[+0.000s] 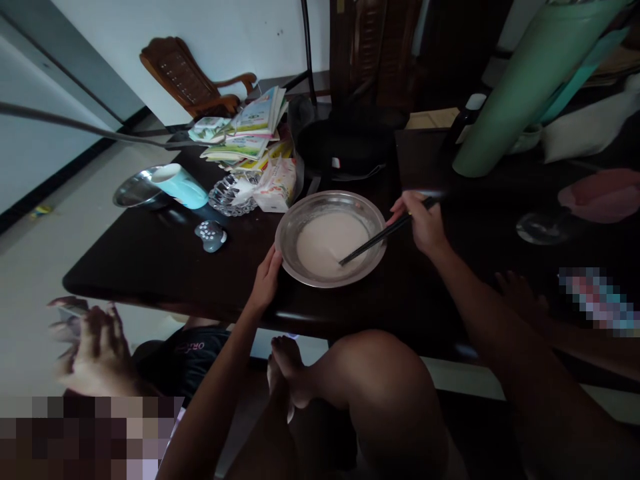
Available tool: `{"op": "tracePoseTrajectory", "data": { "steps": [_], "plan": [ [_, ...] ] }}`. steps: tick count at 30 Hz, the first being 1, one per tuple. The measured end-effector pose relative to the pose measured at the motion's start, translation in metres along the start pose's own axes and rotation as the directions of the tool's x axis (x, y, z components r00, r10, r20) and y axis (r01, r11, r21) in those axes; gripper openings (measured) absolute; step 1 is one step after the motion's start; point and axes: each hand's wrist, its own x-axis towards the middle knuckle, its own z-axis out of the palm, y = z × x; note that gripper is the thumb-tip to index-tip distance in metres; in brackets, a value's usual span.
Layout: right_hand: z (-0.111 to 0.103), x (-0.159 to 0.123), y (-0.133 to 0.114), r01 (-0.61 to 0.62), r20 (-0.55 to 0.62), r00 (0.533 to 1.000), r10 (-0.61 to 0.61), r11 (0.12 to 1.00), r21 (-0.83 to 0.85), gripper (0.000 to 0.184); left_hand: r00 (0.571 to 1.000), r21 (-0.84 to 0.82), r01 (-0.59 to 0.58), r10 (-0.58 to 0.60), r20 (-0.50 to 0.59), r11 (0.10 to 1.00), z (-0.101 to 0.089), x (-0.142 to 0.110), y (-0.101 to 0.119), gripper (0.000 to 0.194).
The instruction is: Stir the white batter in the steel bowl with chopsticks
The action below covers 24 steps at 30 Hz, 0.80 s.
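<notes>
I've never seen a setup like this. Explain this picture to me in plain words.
There is no machine here: the hands are a person's own. The single picture comes from a camera worn on that person's head, looking forward and down, so the arms reach in from the bottom.

On the dark table stands a metal bowl of pale liquid. The left hand holds the bowl's left edge; the right hand grips dark chopsticks, their tips in the liquid.

Further back are a light-blue cup, a clear glass dish, a tissue pack and a stack of booklets. A tall green cylinder is to the right. The blurred hand at lower left is someone else's.
</notes>
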Motion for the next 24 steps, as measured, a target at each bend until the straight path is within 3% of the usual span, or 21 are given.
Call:
{"op": "tracePoseTrajectory", "data": {
  "steps": [3,5,7,9,11,13,15,20,22,24],
  "plan": [
    [0.012,-0.010,-0.008,0.021,0.176,0.984,-0.014,0.999,-0.035,0.043,1.000,0.003,0.004,-0.004,0.000,1.000,0.000,0.000,0.001,0.066],
    [0.014,-0.012,-0.013,0.067,0.228,0.973,-0.048,0.995,-0.076,0.041,1.000,0.006,0.008,-0.008,-0.005,1.000,0.001,-0.001,0.002,0.066],
    [0.009,-0.009,-0.014,0.098,0.182,0.980,-0.075,0.988,-0.118,0.041,1.000,0.007,0.007,-0.007,-0.008,1.000,0.001,-0.001,0.002,0.068],
    [0.000,-0.002,-0.011,0.090,0.054,0.995,-0.084,0.988,-0.123,0.041,1.000,0.005,-0.001,0.001,-0.003,1.000,0.001,-0.001,0.002,0.068],
    [-0.008,0.005,-0.005,0.057,-0.077,0.995,-0.063,0.995,-0.079,0.042,1.000,0.003,-0.007,0.007,0.002,1.000,0.000,-0.001,0.001,0.068],
    [-0.012,0.008,-0.002,0.027,-0.131,0.991,-0.031,0.999,-0.032,0.044,1.000,-0.003,-0.004,0.004,0.001,1.000,0.000,0.000,0.001,0.068],
    [-0.009,0.005,-0.001,0.011,-0.073,0.997,-0.013,1.000,-0.027,0.044,1.000,-0.009,0.001,-0.001,-0.003,1.000,0.000,0.000,0.001,0.068],
    [0.010,-0.010,-0.011,0.054,0.236,0.971,-0.036,0.996,-0.069,0.041,1.000,0.003,-0.003,0.003,-0.004,1.000,0.001,-0.001,0.002,0.067],
    [0.009,-0.009,-0.012,0.093,0.229,0.971,-0.070,0.991,-0.092,0.040,1.000,0.005,-0.009,0.009,-0.002,1.000,0.001,-0.001,0.002,0.067],
    [0.002,-0.004,-0.010,0.077,0.131,0.989,-0.065,0.993,-0.092,0.038,1.000,0.004,-0.016,0.016,-0.001,1.000,0.001,-0.001,0.002,0.067]
  ]
}}
